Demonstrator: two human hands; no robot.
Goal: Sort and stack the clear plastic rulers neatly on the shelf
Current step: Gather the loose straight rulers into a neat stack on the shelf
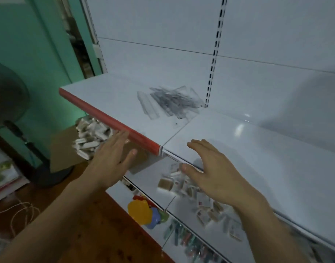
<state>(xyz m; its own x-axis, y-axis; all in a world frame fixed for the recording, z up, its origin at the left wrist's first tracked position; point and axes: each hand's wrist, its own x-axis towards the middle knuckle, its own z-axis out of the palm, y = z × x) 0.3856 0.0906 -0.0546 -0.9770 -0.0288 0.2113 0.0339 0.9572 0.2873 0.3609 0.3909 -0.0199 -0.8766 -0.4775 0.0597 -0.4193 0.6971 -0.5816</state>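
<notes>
Small shop, likely stationery: white gondola shelf (113,95) with red price strip (109,120); packaged goods (206,207) on tiers below it.

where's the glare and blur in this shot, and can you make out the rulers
Head view: bright glare spots on the glossy shelf at right; the items on the lower shelves are smeared by blur; the clear rulers read only as a faint grey heap; wide-angle bending at the edges.

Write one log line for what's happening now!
hands: left open, right open, empty | rulers: loose pile on shelf | stacking: not started
</notes>
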